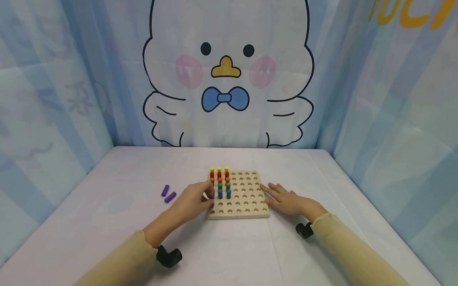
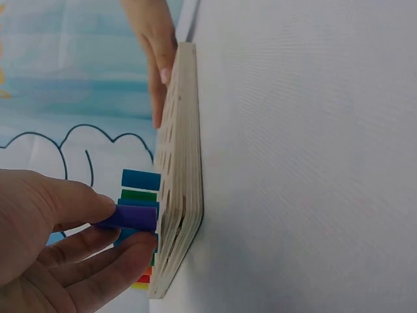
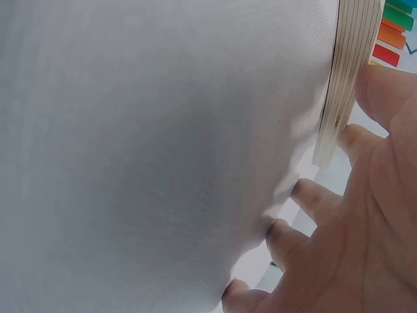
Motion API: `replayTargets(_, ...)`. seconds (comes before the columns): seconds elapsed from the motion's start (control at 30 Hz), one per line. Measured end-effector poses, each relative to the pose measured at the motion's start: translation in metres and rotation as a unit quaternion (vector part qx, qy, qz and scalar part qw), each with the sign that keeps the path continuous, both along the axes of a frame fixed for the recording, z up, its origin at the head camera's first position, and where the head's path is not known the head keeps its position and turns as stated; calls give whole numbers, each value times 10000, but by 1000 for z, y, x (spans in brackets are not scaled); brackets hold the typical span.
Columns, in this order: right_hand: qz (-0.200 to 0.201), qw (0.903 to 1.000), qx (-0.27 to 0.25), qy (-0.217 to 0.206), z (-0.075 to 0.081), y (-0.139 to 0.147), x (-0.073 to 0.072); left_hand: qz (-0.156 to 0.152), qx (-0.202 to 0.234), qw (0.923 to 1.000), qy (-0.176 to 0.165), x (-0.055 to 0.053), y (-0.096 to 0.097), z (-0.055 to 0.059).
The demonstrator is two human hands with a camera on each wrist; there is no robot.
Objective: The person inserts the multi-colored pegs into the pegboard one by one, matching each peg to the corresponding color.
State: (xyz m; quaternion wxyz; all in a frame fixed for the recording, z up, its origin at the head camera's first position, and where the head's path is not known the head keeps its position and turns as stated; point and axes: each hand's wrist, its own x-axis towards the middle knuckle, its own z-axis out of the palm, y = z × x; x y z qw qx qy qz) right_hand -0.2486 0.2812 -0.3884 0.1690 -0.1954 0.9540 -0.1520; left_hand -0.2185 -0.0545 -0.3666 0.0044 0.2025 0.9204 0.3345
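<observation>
My left hand (image 1: 191, 200) pinches a purple peg (image 2: 133, 217) between thumb and fingers, at the left edge of a wooden pegboard (image 1: 239, 217). The peg's lower end is at the board's surface; whether it is in a hole I cannot tell. Rows of yellow pegs (image 1: 219, 169), red pegs, orange pegs, green pegs and blue pegs (image 1: 220, 194) stand upright in the board's left columns, partly hidden by the left hand. My right hand (image 1: 288, 201) rests at the board's right edge with fingers spread, its thumb and index finger touching the board and the other fingertips on the table.
Two loose purple pegs (image 1: 170, 197) lie on the white table (image 1: 118, 234) left of the board. Several bare holes show across the board's right side and front. Printed curtains (image 1: 225, 127) close in the table at the back and both sides.
</observation>
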Motion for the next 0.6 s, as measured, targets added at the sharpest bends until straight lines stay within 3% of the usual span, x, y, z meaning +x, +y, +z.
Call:
replayTargets(0.17, -7, 10000, 10, -22, 0, -1, 0, 19, 206, 9998, -74, -2, 1, -5)
replayTargets(0.43, 2, 10000, 20, -42, 3, -1, 1, 88, 143, 9998, -107, -3, 2, -6)
replayTargets(0.6, 4, 10000, 18, -64, 1, -1, 1, 88, 59, 9999, 43, -2, 1, -6)
